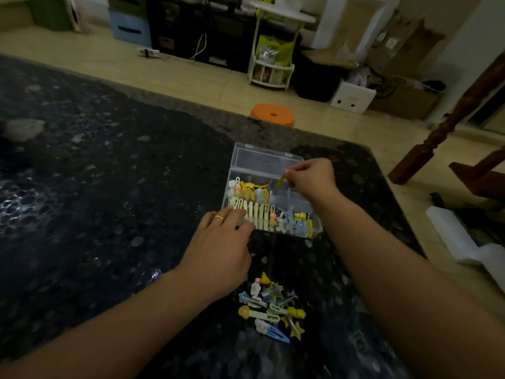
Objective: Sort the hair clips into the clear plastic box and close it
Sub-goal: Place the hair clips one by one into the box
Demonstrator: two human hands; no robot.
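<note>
One head-worn view looks forward and down, close over the dim, perhaps tilted table (109, 160).

Orange stool (273, 119) beyond dark speckled table (109, 160).

Clear plastic box (296, 228) open on dark speckled table (109, 160), near far right corner; lid (262, 158) hinged back, lying flat beyond the base. Divided into compartments: far left holding yellow and pastel clips, near row lined with cream snap clips (259, 213) side by side, near right with blue and yellow pieces, far right mostly bare. One yellow clip (280, 182) held above far right compartment. Loose pile of hair clips (273, 307) near table's front edge, mixed yellow, blue, white, metal.
</note>
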